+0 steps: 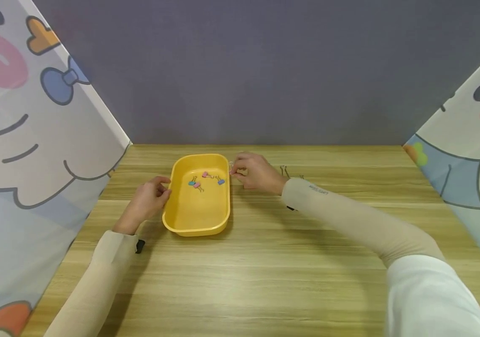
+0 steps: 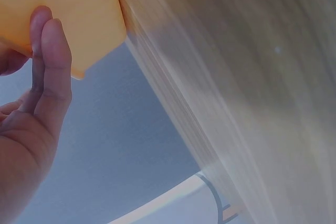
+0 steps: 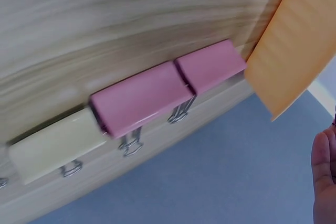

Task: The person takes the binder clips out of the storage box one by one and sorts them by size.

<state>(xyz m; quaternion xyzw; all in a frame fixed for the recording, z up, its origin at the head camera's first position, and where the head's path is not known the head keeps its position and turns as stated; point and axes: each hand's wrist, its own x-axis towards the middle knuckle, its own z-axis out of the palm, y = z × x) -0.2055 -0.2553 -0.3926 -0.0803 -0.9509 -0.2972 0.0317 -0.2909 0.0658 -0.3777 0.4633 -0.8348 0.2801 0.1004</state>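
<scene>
Wooden table [image 1: 265,281], clips [image 1: 221,182] in yellow tray [image 1: 197,210]

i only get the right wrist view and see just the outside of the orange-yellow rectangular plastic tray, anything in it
Observer: Yes, four small coloured binder clips with metal handles lie in the far half of the tray.
Operator: where's the left hand
Observer: At the tray's left side, with its fingers against the outer wall.
Operator: and what's the right hand got, it's cut off here
Observer: The head view shows it pinching a small pink metal-handled clip beside the tray's right rim.
</scene>
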